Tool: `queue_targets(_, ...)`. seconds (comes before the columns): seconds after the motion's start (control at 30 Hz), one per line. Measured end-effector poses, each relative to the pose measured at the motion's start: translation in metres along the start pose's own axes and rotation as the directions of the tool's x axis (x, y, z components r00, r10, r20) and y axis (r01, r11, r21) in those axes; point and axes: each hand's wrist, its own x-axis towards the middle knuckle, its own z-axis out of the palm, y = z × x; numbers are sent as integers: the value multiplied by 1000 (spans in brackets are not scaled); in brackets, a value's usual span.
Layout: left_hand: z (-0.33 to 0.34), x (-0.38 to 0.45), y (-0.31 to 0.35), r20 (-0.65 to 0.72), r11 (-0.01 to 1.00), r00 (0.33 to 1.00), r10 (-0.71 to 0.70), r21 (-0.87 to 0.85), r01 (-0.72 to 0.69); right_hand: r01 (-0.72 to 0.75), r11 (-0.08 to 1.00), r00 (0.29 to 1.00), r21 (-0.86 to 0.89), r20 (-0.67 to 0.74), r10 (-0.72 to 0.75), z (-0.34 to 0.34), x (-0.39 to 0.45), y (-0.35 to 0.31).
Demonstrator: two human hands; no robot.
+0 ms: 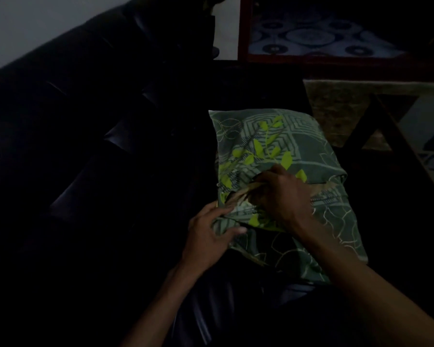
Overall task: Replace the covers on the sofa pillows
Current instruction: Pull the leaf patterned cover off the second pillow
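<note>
Pillow: one pillow point(281, 176) in a green leaf-print cover point(308, 146) lies on the dark sofa point(90, 151), straight ahead of me and a little to my right.
Long axis: it runs away from me, far end toward the wooden table leg point(396, 136), open end of the cover toward my body.
Opening: the mouth of the cover lies across the pillow under my hands; a pale, brownish strip shows in the gap there, which I judge to be the inner pillow, though the light is too dim to be sure.
My right hand point(283, 196): its grip is closed, fingers curled in at the opening and pinching the edge of the cover there.
My left hand point(208, 234): it holds the near-left part of the cover, thumb on top of the fabric and fingers curled under the fold.
Nearer hand: both are at the opening; the right sits further onto the pillow, the left at its near corner.
Coming move, as I judge it: work the cover along the long axis relative to the pillow.
Count: one pillow, one cover, two hands.
</note>
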Motion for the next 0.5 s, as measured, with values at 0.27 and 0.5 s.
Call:
queue_targets(0.27, 12, -13, 1, -126, 994, 986, 108, -14, -110, 362, 923, 903, 129, 197, -381, 10, -12, 4)
queue_targets(0.5, 5, -18, -4, -138, 960, 955, 263, 139, -244, 336, 942, 936, 17, 102, -336, 3, -10, -8)
